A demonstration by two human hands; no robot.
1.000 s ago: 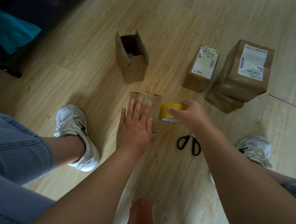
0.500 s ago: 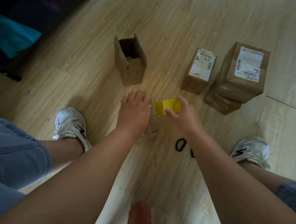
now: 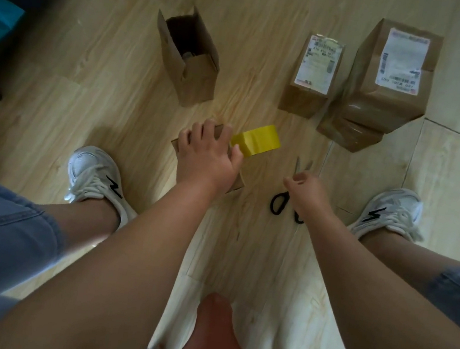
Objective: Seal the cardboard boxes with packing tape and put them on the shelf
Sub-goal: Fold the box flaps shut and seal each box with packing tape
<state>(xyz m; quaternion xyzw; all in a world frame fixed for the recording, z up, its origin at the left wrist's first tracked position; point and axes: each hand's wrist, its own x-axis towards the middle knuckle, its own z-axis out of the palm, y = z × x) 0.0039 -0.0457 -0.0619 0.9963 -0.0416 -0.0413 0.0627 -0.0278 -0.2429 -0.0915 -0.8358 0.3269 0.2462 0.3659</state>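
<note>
Person crouched over wooden floor point(image 3: 111, 85). Left shoe point(image 3: 91, 173) and right shoe point(image 3: 390, 213) were planted either side of the small box point(image 3: 236, 181). Left hand point(image 3: 207, 156) was on top of the small box, grip closed on it: fingers hooked over its far edge, thumb on the side facing the tape roll point(image 3: 258, 140). Yellow tape roll sat against the small box's far right corner. Right hand point(image 3: 307, 191) hovered right of the small box, over the scissors point(image 3: 297, 167) on the floor. Its fingers were loosely curled; cannot tell whether the grip held the scissors. Beyond the small box stood an open box point(image 3: 197, 82), flaps up. Further right of the small box: a labelled box point(image 3: 316, 65), then two stacked boxes point(image 3: 393, 78), the upper one labelled.
</note>
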